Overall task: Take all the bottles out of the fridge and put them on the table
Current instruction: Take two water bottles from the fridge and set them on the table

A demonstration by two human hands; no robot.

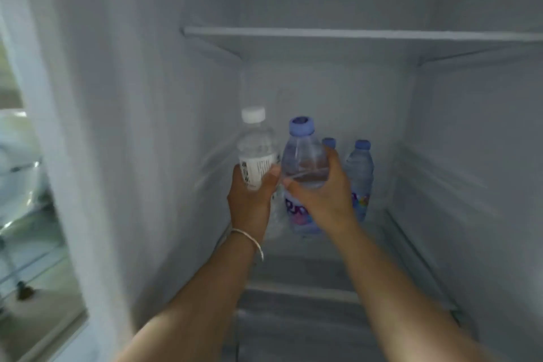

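Left hand [249,194] wraps the lower body of a white-capped water bottle [257,153], thumb across the pale label, bottle lifted inside the fridge. Right hand [323,194] curls over the shoulder of a blue-capped water bottle [302,167], fingers round the far side, thumb low in front. The two held bottles sit just beside each other, almost touching.

Risks, as judged: clear thin plastic, likely cold and possibly damp, could slide in the palm. The right grip sits high on the sloped shoulder, so the bottle may slip downward. Pulling both out together, one could knock the second blue-capped bottle [360,176] just behind the right hand, or the third cap [329,142] partly hidden there.

Bottles: ribbed, cylindrical, screw caps, colourful wraps on the blue ones. Glass shelf [352,34] above; smooth white fridge wall [132,126]. A thin bangle [249,239] sits on the left wrist. Table not in view.
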